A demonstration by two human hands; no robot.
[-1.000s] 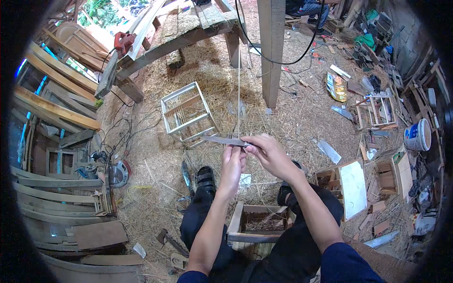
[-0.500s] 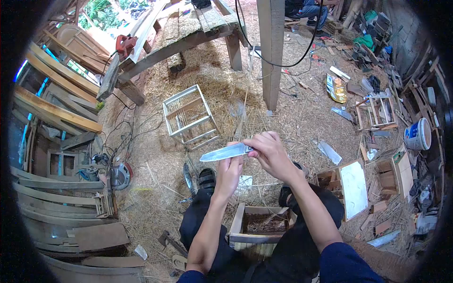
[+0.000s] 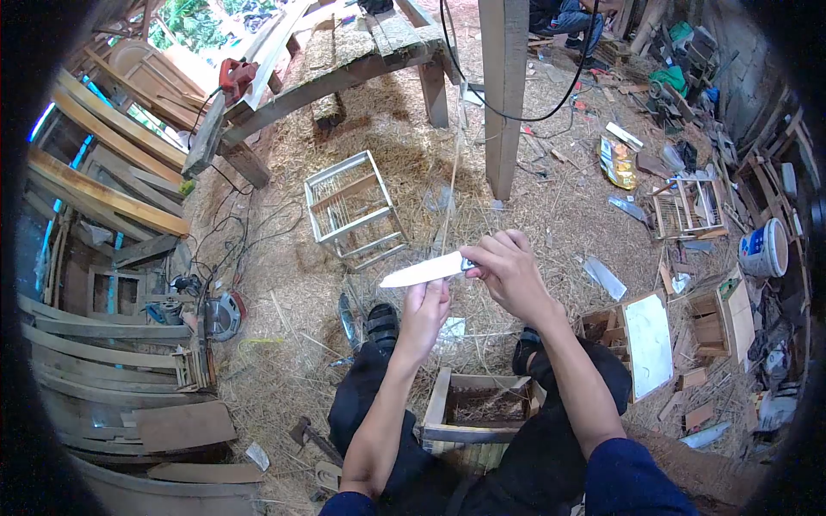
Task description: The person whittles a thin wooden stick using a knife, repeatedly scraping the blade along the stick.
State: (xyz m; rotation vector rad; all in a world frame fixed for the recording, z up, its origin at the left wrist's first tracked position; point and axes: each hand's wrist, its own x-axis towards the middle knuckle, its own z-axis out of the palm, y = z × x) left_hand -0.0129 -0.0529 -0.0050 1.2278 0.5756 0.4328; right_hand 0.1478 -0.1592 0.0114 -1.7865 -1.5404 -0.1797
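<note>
My right hand [image 3: 509, 273] is wrapped round the handle of a knife [image 3: 423, 271], whose bright blade points left. Just under the blade, the fingers of my left hand [image 3: 422, 318] are pressed together on a thin pale strip [image 3: 449, 205] that runs away from me toward the workbench. The blade lies across the strip, above my left fingertips. Between my legs stands a wooden box frame [image 3: 476, 433], and a small slatted wooden cage [image 3: 353, 211] rests on the floor ahead.
A workbench [image 3: 344, 79] and a wooden post [image 3: 503, 103] stand ahead. To the left are stacked boards [image 3: 112, 193] and a circular saw [image 3: 225, 316]. A white bucket [image 3: 763, 248] and wooden boxes are on the right. Another person's legs [image 3: 578, 30] show at the top.
The knife and my right hand have moved slightly right, and the blade has turned to show its bright flat side. The view has shifted a little.
</note>
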